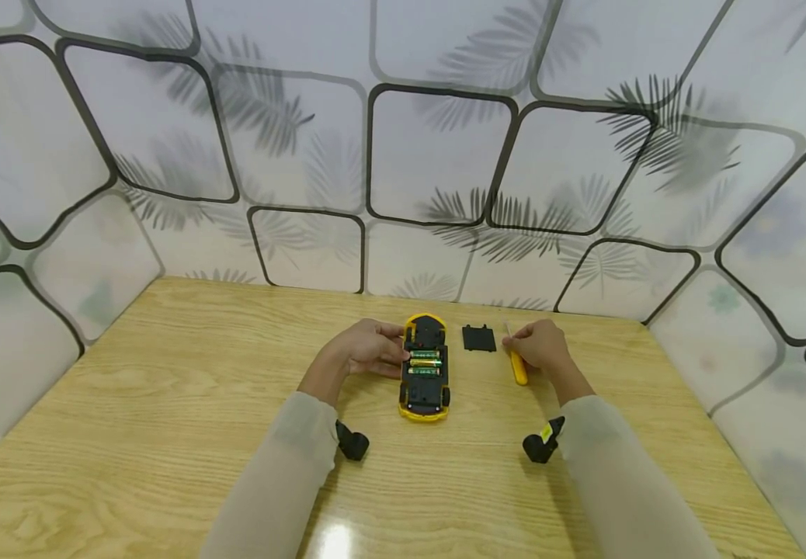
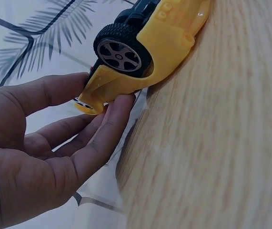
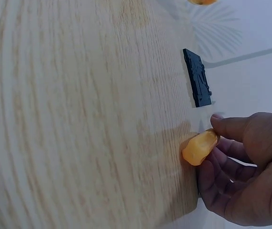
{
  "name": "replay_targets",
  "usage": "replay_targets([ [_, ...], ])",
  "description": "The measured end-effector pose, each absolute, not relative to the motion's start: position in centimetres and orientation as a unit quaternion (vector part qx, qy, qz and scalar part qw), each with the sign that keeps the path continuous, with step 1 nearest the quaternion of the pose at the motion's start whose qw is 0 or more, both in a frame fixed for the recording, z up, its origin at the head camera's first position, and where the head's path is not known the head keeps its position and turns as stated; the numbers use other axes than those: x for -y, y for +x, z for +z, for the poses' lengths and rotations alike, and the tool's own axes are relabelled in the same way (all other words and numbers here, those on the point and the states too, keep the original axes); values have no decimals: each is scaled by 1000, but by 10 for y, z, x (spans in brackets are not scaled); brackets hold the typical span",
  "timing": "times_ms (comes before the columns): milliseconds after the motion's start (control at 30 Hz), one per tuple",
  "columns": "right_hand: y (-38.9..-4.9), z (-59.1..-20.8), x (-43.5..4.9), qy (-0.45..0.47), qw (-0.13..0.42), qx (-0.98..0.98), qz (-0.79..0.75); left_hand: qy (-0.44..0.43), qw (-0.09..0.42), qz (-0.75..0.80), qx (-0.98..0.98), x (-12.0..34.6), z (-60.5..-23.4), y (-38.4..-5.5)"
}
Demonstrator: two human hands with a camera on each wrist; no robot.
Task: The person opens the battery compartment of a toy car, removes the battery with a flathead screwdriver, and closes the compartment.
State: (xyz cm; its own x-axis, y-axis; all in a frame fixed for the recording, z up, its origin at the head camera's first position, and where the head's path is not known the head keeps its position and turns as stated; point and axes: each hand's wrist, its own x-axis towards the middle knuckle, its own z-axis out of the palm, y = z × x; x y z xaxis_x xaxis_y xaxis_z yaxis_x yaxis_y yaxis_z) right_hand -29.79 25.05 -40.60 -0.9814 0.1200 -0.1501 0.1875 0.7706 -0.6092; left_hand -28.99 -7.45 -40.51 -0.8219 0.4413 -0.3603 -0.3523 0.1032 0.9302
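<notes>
A yellow toy car (image 1: 425, 400) lies upside down, its black underside facing up. Three green-and-gold batteries (image 1: 425, 362) sit side by side in its uncovered compartment. My left hand (image 1: 368, 349) grips the car's left side; in the left wrist view the thumb is on the upper edge and the fingertips are under the yellow body (image 2: 166, 45), beside a wheel (image 2: 121, 56). On the right, my right hand (image 1: 543, 345) pinches a screwdriver (image 1: 518, 369) by its yellow handle, low over the table, its thin shaft pointing away from me.
Between the car and the screwdriver lies a black battery cover (image 1: 478, 338) with small tabs along one edge. The wooden table (image 1: 200, 404) meets a wall covering (image 1: 438, 155) with leaf patterns just behind these things.
</notes>
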Motion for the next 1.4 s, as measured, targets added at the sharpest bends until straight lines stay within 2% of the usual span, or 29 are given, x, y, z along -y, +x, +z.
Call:
replay_targets([
  [600, -301, -390, -254, 46, 52, -949, -309, 36, 295, 669, -681, 75, -405, -289],
  [1000, -298, -370, -236, -39, 42, -963, -263, 31, 296, 668, -682, 75, -404, -289],
  [1400, -292, -367, -219, -118, 42, -959, -255, 33, 294, 667, -683, 74, -404, -291],
])
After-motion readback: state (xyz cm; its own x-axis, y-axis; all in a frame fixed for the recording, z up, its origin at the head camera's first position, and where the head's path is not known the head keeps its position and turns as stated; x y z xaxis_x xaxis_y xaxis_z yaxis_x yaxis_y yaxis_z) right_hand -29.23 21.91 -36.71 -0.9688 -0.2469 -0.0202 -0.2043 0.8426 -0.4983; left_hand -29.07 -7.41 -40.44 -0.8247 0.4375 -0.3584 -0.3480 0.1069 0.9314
